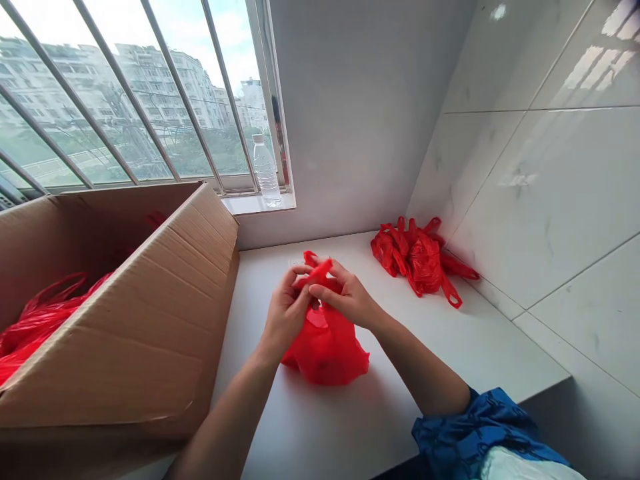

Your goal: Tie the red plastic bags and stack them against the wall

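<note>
A red plastic bag (327, 347) rests on the white counter (390, 400) in front of me. My left hand (284, 313) and my right hand (347, 297) meet above it, both pinched on the bag's red handles (316, 270), which stick up between the fingers. The bag's body bulges below my hands.
A large open cardboard box (145, 320) stands at the left with more red bags (35, 320) inside. A pile of knotted red bags (417, 257) lies in the back right corner by the tiled wall. A clear water bottle (265, 170) stands on the window sill.
</note>
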Available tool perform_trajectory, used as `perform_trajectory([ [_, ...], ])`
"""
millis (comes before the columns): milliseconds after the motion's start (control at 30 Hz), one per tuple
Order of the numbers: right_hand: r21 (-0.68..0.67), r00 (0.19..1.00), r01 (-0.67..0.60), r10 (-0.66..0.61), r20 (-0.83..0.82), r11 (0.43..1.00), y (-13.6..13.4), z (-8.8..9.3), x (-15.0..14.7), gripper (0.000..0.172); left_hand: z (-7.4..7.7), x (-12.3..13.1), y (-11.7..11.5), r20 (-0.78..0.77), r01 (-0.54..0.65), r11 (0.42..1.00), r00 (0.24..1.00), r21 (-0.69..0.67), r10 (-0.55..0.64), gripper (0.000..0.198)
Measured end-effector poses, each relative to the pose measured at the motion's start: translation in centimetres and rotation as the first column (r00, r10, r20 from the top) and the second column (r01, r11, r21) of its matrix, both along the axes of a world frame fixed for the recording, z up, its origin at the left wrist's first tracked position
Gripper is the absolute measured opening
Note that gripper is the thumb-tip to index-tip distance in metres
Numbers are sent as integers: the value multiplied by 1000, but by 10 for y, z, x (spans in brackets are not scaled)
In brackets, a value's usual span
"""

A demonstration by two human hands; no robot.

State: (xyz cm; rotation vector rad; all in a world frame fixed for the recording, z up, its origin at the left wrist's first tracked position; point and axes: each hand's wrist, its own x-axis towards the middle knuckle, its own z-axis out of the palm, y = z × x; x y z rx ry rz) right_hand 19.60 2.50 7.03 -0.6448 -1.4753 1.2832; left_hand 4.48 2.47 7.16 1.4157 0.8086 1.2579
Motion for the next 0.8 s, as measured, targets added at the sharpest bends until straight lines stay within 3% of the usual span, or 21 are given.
perform_trajectory([
  [133,-68,991,29,-37,-126,997,8,-8,-6,42,-3,-6,2,-64,137,987,988,-82,-143,29],
  [233,-185,978,9,-48,-203,983,14,-9,-1,38,-3,-15,8,65,243,937,970,-252,-234,33],
  [333,-191,980,-40,1,-200,981,15,-7,7,31,-4,-21,14,253,322,862,938,-391,-235,25],
  [433,-1,999,-22,22,41,1000,13,-2,18,26,-5,-22,14,295,302,861,937,-409,-189,17],
  [500,212,964,22,-77,254,977,10,1,25,22,-2,-21,11,230,242,904,959,-353,-168,18],
  [567,389,899,55,-215,381,919,8,2,30,18,2,-20,7,131,190,938,979,-289,-157,22],
  [667,543,823,88,-368,432,835,5,-1,30,17,7,-19,3,-10,182,944,981,-275,-192,32],
  [800,651,748,154,-518,414,743,1,-7,23,13,5,-18,1,-54,215,939,970,-269,-238,42],
])
